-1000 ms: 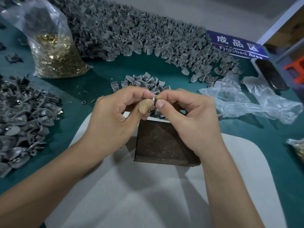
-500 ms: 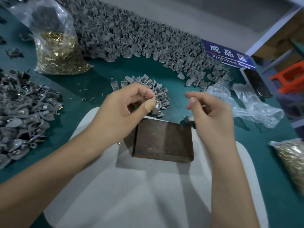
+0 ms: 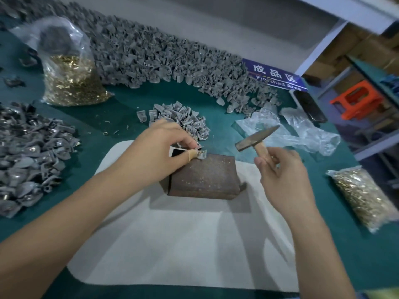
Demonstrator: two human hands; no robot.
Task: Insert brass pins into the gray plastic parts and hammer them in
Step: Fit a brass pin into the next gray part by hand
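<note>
Both grips busy: my left hand [image 3: 159,152] pinches a gray plastic part [image 3: 201,153] on the metal block [image 3: 205,175]; my right hand [image 3: 282,169] clasps the hammer [image 3: 255,139] just beside it.

A green-covered surface [image 3: 226,104] meets a gray wall [image 3: 216,24]; at right, a white-framed shelf [image 3: 319,46] and an orange stool [image 3: 354,100].

Block [image 3: 205,175]: rusty, rough metal. Hammer [image 3: 257,139]: dull metal head, wooden handle. Gray parts [image 3: 179,117]: matt plastic. Pins bag [image 3: 71,83]: glossy brass, clear film. Counter [image 3: 121,108]: green matt cloth.
</note>
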